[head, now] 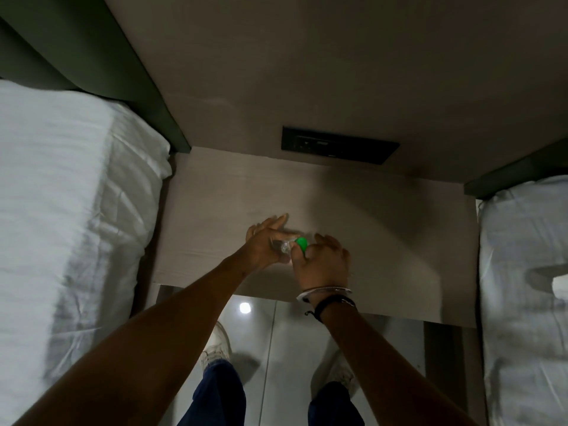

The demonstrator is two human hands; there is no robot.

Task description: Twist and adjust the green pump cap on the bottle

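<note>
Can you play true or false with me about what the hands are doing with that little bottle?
1. The bottle cap is green. True.
2. The right hand grips the cap. True.
3. The left hand is resting on the bed. False: it holds the clear bottle over the bedside table.
4. The right wrist is bare. False: it wears a metal bangle and a black band.
</note>
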